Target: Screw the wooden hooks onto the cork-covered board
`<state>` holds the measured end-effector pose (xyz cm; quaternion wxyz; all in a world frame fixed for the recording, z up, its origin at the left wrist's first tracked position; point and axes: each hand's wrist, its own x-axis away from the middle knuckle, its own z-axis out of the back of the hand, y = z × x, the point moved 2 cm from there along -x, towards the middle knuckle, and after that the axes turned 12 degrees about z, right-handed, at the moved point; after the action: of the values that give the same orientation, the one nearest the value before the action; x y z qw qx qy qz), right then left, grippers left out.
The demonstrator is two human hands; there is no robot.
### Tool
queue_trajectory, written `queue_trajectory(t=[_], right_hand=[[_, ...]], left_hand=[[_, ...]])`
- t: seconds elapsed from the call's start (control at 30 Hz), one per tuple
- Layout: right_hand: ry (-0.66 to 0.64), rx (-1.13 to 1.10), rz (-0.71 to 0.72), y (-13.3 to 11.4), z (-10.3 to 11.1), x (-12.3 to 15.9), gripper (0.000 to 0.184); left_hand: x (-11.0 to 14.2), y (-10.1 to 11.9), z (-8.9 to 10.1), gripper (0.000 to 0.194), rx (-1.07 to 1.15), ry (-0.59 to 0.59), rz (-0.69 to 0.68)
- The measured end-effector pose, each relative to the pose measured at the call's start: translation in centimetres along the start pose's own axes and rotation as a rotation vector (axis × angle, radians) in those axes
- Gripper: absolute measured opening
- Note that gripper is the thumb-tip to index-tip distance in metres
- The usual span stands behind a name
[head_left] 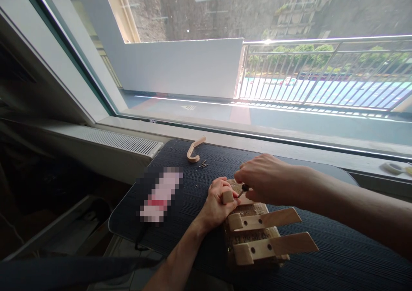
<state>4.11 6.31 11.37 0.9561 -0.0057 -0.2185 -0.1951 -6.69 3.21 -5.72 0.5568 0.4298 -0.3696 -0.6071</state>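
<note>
My left hand (215,205) is closed around the curled end of a wooden hook (228,197), pressing it onto a rough brown wooden block (236,238). Above the same block, my right hand (265,177) grips a screwdriver (245,188) by its dark handle. The slim shaft slants down to my left fingertips, where the tip and any screw are hidden. Nearer to me, a second wooden hook (265,219) and a third hook (277,247) lie side by side across the block. Both show dark screw spots and stick out past its right edge.
The block rests on a dark table (193,222). Towards the window lie a loose wooden hook (193,151) and several small screws (203,165). A blurred-out pink and white item (162,196) is at the left. A radiator (128,143) and the window sill border the table.
</note>
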Motion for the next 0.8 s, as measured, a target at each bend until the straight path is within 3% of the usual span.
queue_trajectory(t=[0.1,0.27,0.5,0.57,0.8], right_hand=[[-0.016,0.002,0.040,-0.1,0.0,0.1,0.015],[0.081,0.012,0.077,0.1,-0.8,-0.3,0.016],[0.044,0.014,-0.015,0.5,-0.6,-0.1,0.019],[0.028,0.000,0.003,0.4,-0.3,0.2,0.012],[0.039,-0.023,0.064,-0.1,-0.7,-0.2,0.015]], left_hand=[[0.0,0.0,0.0,0.006,-0.010,-0.002,0.015],[0.0,-0.2,-0.1,0.007,-0.016,-0.002,0.020],[-0.1,-0.4,-0.2,0.008,-0.001,0.017,-0.011],[-0.1,-0.2,-0.2,0.008,-0.001,0.014,-0.011],[0.0,0.2,-0.1,0.007,-0.002,0.009,0.024]])
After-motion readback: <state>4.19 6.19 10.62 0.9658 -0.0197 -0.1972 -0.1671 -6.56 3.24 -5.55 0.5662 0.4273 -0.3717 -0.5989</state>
